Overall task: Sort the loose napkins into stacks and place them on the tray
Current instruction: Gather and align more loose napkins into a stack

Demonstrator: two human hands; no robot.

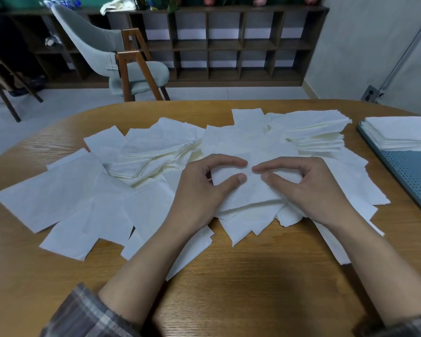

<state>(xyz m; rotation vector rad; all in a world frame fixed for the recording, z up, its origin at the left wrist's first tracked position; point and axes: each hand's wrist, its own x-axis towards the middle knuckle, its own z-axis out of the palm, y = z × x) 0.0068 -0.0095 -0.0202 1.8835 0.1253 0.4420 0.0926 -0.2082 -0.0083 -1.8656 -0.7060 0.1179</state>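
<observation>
Tabletop [229,276]: smooth, wood-grained, rounded at the edge; it is offering little grip, so paper may be sliding on it.
Left hand [199,190]: fingers [226,161] are curling round the left side of the small stack [248,195], forefinger and thumb arching over its top.
Right hand [309,188]: fingers [272,167] are curling round the right side, tips almost meeting the left ones.
Small stack: thin, soft, square white sheets; an uneven squeeze risks buckling or fanning them.
Loose napkins [58,198]: lying under and all around the fingers, creased and overlapping; a lift may be dragging strays along.
Tray [411,176]: beyond the right fingers, blue-grey and perforated, carrying a neat pile [401,132]; a careless set-down risks toppling it.
</observation>
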